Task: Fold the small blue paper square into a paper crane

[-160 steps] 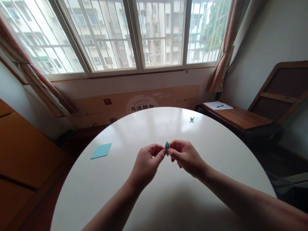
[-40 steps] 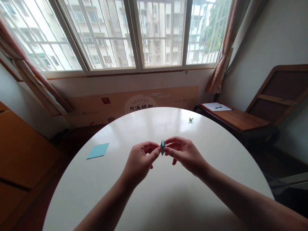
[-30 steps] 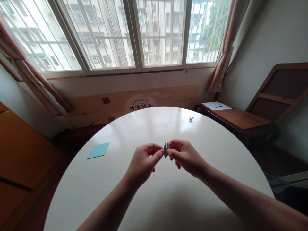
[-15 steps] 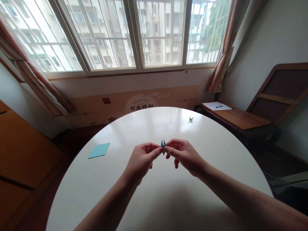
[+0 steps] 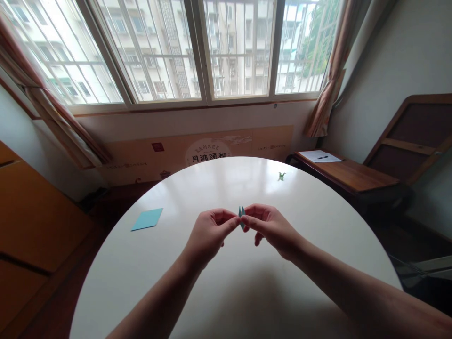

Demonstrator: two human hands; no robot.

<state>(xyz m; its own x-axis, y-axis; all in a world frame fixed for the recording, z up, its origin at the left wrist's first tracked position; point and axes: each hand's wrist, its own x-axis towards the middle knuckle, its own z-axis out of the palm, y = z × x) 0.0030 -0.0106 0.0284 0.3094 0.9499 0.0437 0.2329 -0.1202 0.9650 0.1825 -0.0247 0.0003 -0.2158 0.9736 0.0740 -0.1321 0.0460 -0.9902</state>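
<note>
Between my two hands is a small folded piece of blue-green paper point(image 5: 241, 211), with two narrow points sticking up. My left hand point(image 5: 213, 231) pinches its left side between thumb and fingers. From the other side, my right hand point(image 5: 269, 227) pinches it too, the two thumb tips nearly meeting in front. Fingertips cover much of the paper's middle. Both hands are above the white round table point(image 5: 233, 301). Flat on the table to the left lies a square of light blue paper point(image 5: 147, 219).
A small green folded-paper figure point(image 5: 281, 176) stands near the table's far right edge. Beyond it, a wooden side table point(image 5: 367, 175) bears a white sheet point(image 5: 314, 156) with a dark pen point(image 5: 322, 157). A printed cardboard panel point(image 5: 173, 155) leans below the window.
The folded paper has turned slightly in my fingers, and its two points look narrower. My hands stay in almost the same place. The whole view has shifted a little.
</note>
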